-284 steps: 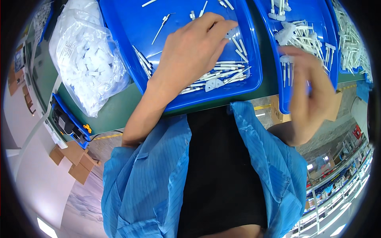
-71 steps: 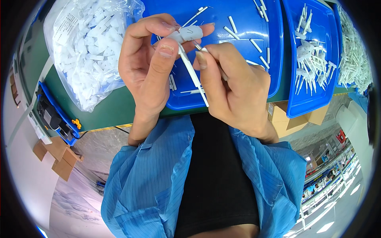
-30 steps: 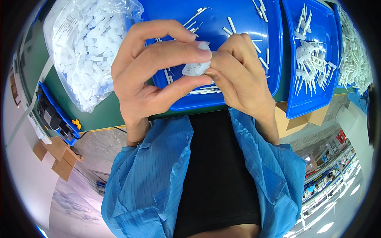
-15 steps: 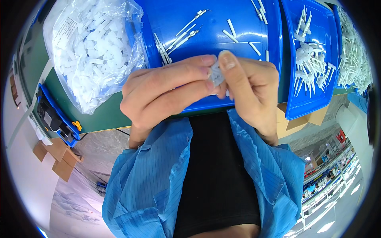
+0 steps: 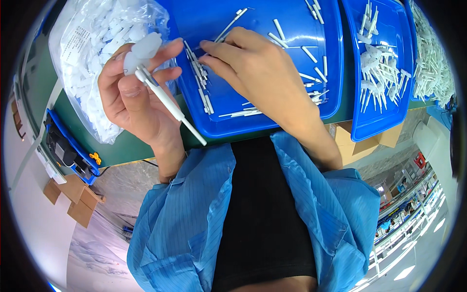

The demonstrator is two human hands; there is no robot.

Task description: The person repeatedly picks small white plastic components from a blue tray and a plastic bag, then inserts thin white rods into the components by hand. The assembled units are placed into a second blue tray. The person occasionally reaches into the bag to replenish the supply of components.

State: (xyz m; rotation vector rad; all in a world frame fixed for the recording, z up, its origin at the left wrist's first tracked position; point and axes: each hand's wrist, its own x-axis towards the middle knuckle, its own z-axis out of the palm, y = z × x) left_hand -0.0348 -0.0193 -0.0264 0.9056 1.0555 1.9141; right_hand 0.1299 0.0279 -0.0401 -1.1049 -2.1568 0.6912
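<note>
Head view shows the left hand (image 5: 140, 116) pinching a white plastic piece (image 5: 146, 50) and its rod (image 5: 168, 103) beside the blue tray (image 5: 204, 19), best held steady while the right hand (image 5: 260, 63), whose grip I cannot tell, separates loose rods (image 5: 202, 100) singly.

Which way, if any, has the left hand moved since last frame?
Yes: left hand shifted left versus the blue rectangular plastic tray, toward the clear plastic bag.

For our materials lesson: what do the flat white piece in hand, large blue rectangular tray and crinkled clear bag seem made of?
Flat white piece: probably matte plastic, from its cloudy look.
Large blue tray: likely glossy plastic, given bright reflections.
Crinkled clear bag: apparently shiny plastic film, transparent and creased.
</note>
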